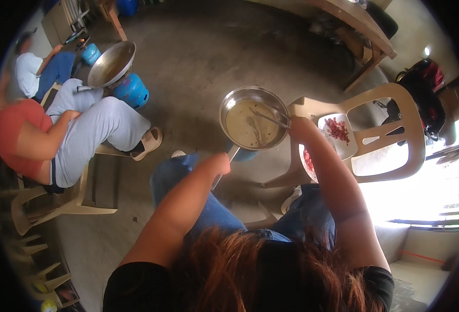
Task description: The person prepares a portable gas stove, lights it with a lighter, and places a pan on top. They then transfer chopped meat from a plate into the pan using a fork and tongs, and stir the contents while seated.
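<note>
A metal frying pan (229, 134) sits in front of me, with pale oily liquid (243, 121) and dark bits in its bottom. My left hand (218, 163) grips the pan's handle (233, 153). In my right hand (302, 128) is a pair of metal tongs (270, 119), whose ends reach over the liquid. Part of a blue gas canister (246, 155) shows beneath the pan. On the chair to my right rests a white dish (348, 146) with small red diced pieces (336, 130). Beside it a second plate (304, 162), also with red pieces, is partly hidden by my right forearm.
The beige plastic chair (410, 136) stands close on the right. At left, a seated person (97, 121) is near a wok (114, 64) on another blue gas canister (134, 91). Farther back sits another person (28, 70). A wooden table (360, 23) stands at upper right.
</note>
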The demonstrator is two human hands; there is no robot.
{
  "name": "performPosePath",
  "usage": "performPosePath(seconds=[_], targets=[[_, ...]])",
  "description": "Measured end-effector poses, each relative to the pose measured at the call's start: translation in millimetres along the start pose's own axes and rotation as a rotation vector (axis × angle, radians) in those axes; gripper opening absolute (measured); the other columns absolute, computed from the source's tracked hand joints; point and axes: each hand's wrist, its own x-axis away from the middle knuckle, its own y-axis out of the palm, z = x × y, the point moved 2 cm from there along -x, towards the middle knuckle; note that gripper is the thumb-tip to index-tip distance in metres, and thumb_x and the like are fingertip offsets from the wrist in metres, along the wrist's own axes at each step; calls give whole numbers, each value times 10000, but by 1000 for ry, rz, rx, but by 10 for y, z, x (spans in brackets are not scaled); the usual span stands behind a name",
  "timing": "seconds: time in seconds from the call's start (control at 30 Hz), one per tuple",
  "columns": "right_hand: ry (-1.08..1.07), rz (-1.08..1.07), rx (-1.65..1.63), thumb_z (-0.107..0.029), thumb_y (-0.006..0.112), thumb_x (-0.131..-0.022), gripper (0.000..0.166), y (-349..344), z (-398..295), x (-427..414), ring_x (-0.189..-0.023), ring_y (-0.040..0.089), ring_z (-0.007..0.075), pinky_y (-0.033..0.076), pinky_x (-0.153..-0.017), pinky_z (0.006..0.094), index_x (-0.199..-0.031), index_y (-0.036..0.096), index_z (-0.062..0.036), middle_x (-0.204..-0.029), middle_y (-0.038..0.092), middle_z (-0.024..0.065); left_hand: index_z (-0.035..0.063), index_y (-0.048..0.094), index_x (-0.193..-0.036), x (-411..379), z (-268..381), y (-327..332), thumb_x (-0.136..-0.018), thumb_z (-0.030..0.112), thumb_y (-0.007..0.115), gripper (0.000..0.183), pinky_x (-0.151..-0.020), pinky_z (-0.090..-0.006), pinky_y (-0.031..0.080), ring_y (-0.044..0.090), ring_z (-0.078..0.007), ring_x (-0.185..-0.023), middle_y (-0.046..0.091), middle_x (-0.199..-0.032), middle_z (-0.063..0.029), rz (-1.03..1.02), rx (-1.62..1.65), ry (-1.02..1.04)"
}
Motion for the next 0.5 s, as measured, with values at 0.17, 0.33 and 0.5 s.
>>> performPosePath(seconds=[0.17, 0.33, 0.5], targets=[[-85, -55, 42, -156, 571, -744, 251, -68, 7, -70, -831, 610, 337, 487, -710, 403, -939, 609, -3, -862, 628, 192, -61, 465, -1109, -16, 134, 199, -701, 150, 585, 475, -748, -399, 496, 615, -346, -875, 610, -961, -236, 11, 27, -53], [5, 113, 27, -106, 534, -763, 219, -192, -68, -55, -868, 618, 308, 501, -733, 386, -934, 630, -11, -913, 631, 180, -107, 381, -1198, 22, 194, 400, -759, 134, 515, 518, -750, -391, 497, 622, -318, -865, 611, -958, -238, 0, 10, -110], [-52, 304, 88, -80, 493, -800, 203, -289, -318, -199, -941, 610, 286, 510, -776, 356, -920, 646, -17, -981, 626, 157, 3, 446, -1222, 361, 333, 482, -816, 112, 480, 422, -818, -383, 474, 574, -338, -995, 572, -1111, -198, 125, 26, -345]])
